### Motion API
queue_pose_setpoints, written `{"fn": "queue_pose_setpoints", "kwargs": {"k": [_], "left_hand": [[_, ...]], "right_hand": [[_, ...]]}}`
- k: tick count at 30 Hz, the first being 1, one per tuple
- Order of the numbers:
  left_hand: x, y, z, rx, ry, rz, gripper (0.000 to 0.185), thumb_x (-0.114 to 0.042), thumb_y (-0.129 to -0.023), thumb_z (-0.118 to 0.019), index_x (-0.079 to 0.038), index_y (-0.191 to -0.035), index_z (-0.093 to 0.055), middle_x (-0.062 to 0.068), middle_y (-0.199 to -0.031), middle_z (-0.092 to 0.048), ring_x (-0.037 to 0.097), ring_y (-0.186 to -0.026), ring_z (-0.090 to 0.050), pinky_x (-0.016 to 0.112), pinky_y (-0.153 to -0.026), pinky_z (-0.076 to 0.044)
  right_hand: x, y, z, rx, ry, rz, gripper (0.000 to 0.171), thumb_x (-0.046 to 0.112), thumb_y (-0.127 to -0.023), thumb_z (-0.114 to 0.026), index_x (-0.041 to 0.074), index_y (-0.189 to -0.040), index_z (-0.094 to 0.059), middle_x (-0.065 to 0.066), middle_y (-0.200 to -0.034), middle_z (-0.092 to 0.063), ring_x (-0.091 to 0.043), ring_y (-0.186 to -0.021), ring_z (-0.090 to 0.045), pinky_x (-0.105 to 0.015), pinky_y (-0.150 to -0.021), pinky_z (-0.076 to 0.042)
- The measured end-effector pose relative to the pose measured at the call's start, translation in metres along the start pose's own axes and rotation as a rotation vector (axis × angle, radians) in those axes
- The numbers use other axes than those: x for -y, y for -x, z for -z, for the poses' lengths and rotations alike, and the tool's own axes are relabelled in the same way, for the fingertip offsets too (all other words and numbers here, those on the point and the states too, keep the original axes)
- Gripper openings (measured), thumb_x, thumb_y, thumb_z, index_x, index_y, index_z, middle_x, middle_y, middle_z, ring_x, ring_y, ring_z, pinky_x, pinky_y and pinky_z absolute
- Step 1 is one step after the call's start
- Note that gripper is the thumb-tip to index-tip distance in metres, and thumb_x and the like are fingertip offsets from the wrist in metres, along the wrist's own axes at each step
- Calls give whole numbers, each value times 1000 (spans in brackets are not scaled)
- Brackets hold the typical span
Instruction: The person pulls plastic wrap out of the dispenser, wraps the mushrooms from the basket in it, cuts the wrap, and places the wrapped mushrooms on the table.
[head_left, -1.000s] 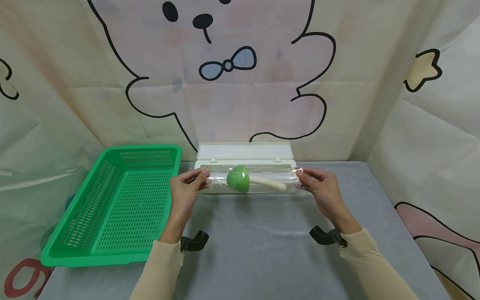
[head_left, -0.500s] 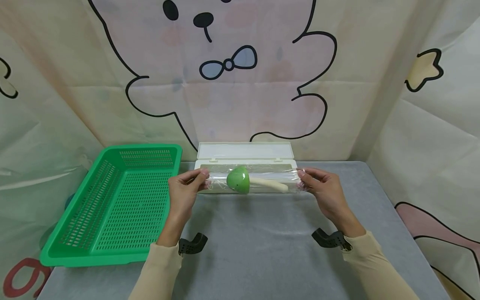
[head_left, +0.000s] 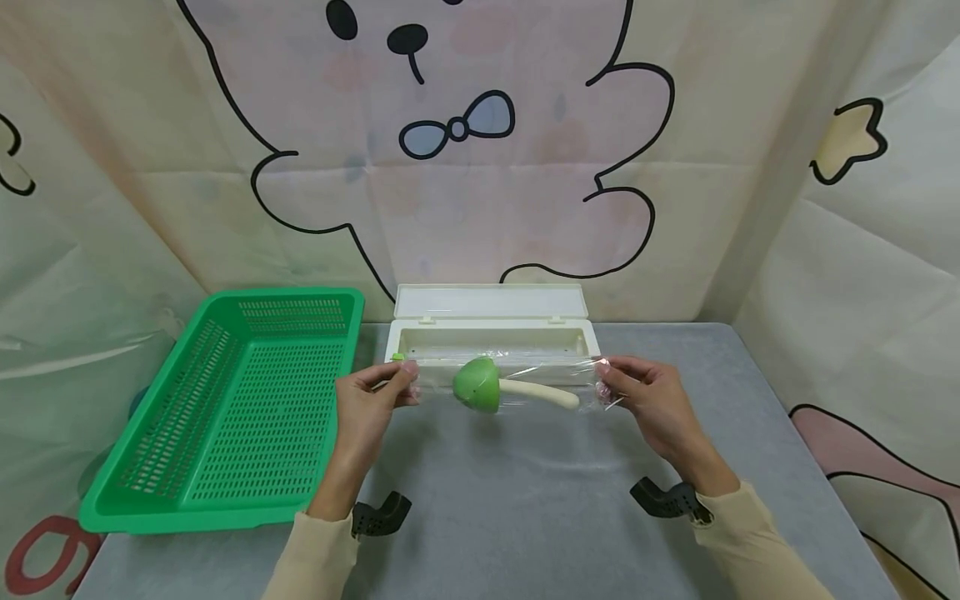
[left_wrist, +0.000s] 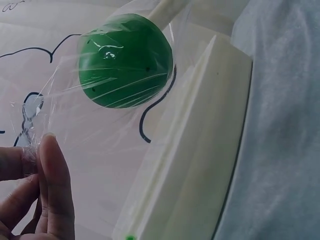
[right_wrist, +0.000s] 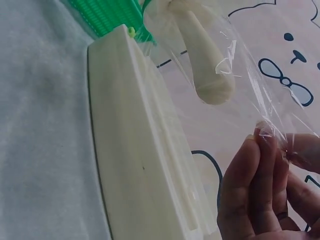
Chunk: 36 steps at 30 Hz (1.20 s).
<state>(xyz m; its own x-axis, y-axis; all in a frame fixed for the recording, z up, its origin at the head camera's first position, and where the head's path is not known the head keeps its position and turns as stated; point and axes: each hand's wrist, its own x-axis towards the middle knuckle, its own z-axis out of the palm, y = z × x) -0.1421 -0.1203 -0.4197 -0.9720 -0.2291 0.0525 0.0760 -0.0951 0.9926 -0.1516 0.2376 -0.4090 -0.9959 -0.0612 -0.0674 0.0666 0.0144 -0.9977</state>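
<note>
A toy mushroom [head_left: 477,385] with a green cap and a long cream stem hangs wrapped in clear plastic film [head_left: 525,367]. My left hand [head_left: 362,417] pinches the film's left end between thumb and fingers. The right end, bunched and twisted, is pinched by my right hand [head_left: 667,408]. In the left wrist view the glossy cap [left_wrist: 125,60] shows through creased film. The stem [right_wrist: 210,70] appears in the right wrist view. Behind the wrapped mushroom stands a long white box [head_left: 495,329] with its lid [head_left: 491,301] raised.
A green plastic basket [head_left: 262,417] with slotted walls stands on the left of the grey-covered table [head_left: 510,517]. A small bright green piece [head_left: 398,357] sits at the box's front left corner. A printed cloth [head_left: 465,208] hangs right behind the box.
Both hands have come nearer to me, bringing the wrapped mushroom along. More of the white box's inside now shows behind it. My hands have also moved slightly apart.
</note>
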Motion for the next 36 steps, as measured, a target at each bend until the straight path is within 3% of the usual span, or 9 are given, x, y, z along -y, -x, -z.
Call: {"fn": "queue_pose_setpoints", "kwargs": {"k": [6, 14, 22, 26, 36], "left_hand": [[8, 9, 3, 12, -5, 40, 18, -3, -93, -74, 13, -101, -73, 11, -71, -70, 15, -59, -68, 34, -64, -62], [23, 22, 6, 16, -26, 117, 19, -2, -93, -73, 15, -102, -71, 13, -70, -68, 16, -57, -67, 35, -61, -62], [44, 31, 9, 38, -72, 188, 20, 0, -94, -70, 18, -103, -69, 17, -72, -68, 16, -57, -68, 34, -60, -62], [55, 31, 9, 37, -111, 201, 18, 0, -94, -70, 15, -102, -70, 18, -77, -68, 16, -58, -69, 32, -59, -61], [78, 23, 11, 21, -156, 284, 14, 4, -94, -68, 14, -103, -71, 20, -84, -72, 14, -58, -69, 29, -58, -60]], "right_hand": [[-11, 9, 1, -1, -19, -40, 24, 10, -97, -70, -7, -114, -70, -2, -92, -71, -11, -74, -66, -26, -71, -59], [-29, 17, 3, 28, -39, -56, 18, 6, -97, -70, -7, -109, -71, 0, -90, -73, -10, -71, -66, -26, -68, -59], [-50, 22, 4, 50, 10, -115, 29, 6, -96, -70, -16, -115, -65, -2, -94, -73, -10, -73, -65, -27, -68, -59], [-63, 20, 3, 48, 13, -140, 36, 5, -97, -69, -22, -119, -59, -7, -95, -74, -11, -71, -66, -30, -68, -60], [-87, 11, -5, 28, 62, -185, 31, 2, -97, -68, -20, -117, -60, -8, -86, -71, -11, -68, -68, -29, -65, -60]]}}
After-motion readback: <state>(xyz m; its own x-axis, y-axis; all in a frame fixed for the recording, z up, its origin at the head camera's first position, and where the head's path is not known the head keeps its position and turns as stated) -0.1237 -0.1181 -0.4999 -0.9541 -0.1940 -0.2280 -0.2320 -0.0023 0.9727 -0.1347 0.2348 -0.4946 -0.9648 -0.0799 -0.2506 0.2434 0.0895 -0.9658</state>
